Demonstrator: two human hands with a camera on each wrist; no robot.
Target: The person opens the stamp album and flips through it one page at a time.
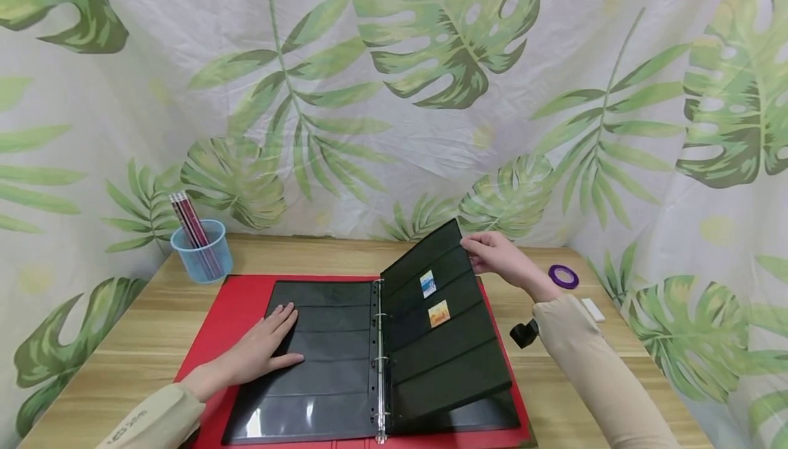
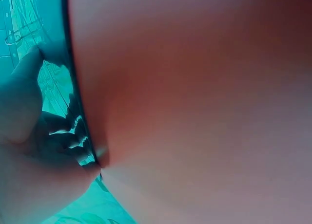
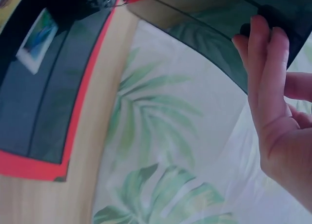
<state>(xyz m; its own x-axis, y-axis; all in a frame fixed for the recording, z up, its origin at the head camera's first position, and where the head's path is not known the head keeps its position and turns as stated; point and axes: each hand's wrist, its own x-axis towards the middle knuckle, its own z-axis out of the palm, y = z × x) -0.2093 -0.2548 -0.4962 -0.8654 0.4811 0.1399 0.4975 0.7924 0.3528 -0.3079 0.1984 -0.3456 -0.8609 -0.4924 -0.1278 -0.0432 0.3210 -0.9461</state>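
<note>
A red stamp album (image 1: 246, 291) lies spread on the table, its black pages held by a metal ring binder (image 1: 380, 360). My right hand (image 1: 501, 257) pinches the upper outer corner of a lifted black page (image 1: 443, 360), which stands tilted over the album's right side. Two small stamps, one blue and white (image 1: 427, 284), one orange (image 1: 439, 313), sit in its strips. Another stamp (image 3: 38, 41) shows on a page in the right wrist view. My left hand (image 1: 261, 346) rests with fingers extended on the left black page (image 1: 332, 346). The left wrist view is mostly blurred and tinted.
A blue pencil cup (image 1: 206, 257) with several pencils stands at the back left of the wooden table (image 1: 135, 339). At the right lie a purple tape roll (image 1: 563, 276) and a small white block (image 1: 593, 309). A leaf-patterned cloth (image 1: 332, 93) hangs behind.
</note>
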